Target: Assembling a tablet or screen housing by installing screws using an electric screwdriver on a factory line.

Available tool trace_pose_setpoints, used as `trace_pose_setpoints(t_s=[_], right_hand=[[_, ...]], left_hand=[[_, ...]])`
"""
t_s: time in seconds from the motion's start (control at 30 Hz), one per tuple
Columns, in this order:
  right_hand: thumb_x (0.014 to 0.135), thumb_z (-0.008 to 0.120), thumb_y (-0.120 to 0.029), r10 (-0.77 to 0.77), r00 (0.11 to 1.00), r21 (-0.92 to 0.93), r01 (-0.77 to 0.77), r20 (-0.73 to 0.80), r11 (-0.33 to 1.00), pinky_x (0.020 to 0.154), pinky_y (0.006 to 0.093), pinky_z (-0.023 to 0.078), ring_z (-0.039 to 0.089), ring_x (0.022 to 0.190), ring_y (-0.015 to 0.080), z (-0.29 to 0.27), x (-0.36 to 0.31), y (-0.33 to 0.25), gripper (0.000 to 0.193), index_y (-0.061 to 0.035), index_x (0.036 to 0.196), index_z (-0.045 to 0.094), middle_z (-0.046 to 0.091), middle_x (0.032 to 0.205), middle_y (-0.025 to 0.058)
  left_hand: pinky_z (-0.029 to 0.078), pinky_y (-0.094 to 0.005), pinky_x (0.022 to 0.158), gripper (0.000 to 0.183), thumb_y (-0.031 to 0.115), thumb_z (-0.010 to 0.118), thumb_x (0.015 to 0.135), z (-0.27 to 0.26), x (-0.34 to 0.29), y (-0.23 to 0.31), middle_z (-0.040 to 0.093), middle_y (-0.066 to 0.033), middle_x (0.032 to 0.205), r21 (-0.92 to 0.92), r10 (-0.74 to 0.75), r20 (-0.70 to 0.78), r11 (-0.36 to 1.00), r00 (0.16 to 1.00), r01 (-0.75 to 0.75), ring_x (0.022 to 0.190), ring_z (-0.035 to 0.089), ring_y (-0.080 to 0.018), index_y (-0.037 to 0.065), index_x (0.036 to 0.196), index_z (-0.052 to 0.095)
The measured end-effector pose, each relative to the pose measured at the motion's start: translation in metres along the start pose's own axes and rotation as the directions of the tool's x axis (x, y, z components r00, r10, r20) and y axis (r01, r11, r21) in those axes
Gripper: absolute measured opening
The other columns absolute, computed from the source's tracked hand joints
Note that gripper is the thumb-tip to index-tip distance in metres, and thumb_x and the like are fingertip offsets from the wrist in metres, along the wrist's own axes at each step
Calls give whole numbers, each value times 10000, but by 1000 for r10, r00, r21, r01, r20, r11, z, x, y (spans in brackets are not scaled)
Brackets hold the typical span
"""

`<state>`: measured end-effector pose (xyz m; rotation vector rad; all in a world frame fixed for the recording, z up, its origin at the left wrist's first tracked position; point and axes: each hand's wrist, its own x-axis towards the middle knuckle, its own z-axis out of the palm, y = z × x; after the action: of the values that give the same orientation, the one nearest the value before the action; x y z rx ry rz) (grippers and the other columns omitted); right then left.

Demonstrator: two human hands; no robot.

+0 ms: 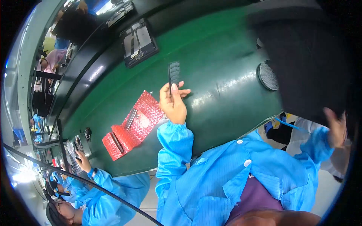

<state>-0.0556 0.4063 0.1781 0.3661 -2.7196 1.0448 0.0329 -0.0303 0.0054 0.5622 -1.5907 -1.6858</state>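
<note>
My left hand (174, 104) is closed on a flat, dark rectangular strip (174, 73) with a row of small segments along it, held upright above the green mat. Thumb and fingers pinch its lower end. Just left of that hand lies an opened red bubble-wrap pouch (148, 107) with dark strips (132, 119) in its folds. At the far right my right hand (335, 128) is smeared by motion, beside the lower edge of a large black panel-like object (309, 60). Whether its fingers grip that object cannot be made out.
An opened tablet-like device (139, 43) sits at the back of the green mat (222, 113). A round grey textured disc (268, 75) is partly covered by the black object. At left, a co-worker's hand (83, 162) is over small parts. A dark cable (83, 180) crosses the lower left.
</note>
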Motion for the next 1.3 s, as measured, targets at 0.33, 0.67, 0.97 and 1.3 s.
trace_pose_setpoints(t_s=[0.33, 0.67, 0.97, 1.3], right_hand=[[654, 636, -38, -420, 887, -350, 462, 192, 815, 555, 375, 509, 616, 643, 350, 198, -12, -84, 365, 28, 1002, 550, 584, 1074, 248], [760, 557, -154, -406, 767, -669, 637, 497, 383, 433, 420, 504, 613, 782, 440, 270, -37, -111, 532, 86, 1227, 465, 429, 1298, 281], [782, 644, -325, -469, 879, -216, 476, 86, 853, 693, 400, 509, 591, 958, 312, 258, 19, -42, 471, 70, 1025, 558, 578, 1097, 206], [784, 656, -305, -350, 933, -56, 355, 87, 933, 849, 432, 395, 521, 951, 337, 264, 45, 6, 353, 14, 935, 646, 639, 935, 144]], left_hand=[[497, -251, 571, 200, 98, 539, 904, -27, -15, -16, 650, -132, 928, 242, 112, 89, 961, 990, -131, 641, 647, -164, -27, 1058, 568], [506, -317, 774, 270, -79, 625, 732, -60, -38, -2, 635, -162, 1021, 513, 220, 575, 653, 788, -557, 898, 644, -280, 20, 981, 661], [477, -395, 864, 228, 116, 470, 943, -47, -39, -14, 598, -187, 1086, 91, -16, 103, 996, 995, 7, 966, 617, -294, -16, 1129, 482], [393, -330, 917, 179, 143, 485, 949, 52, -3, -47, 564, -63, 1078, -390, -97, 85, 913, 992, 123, 992, 511, -141, 26, 1083, 498]])
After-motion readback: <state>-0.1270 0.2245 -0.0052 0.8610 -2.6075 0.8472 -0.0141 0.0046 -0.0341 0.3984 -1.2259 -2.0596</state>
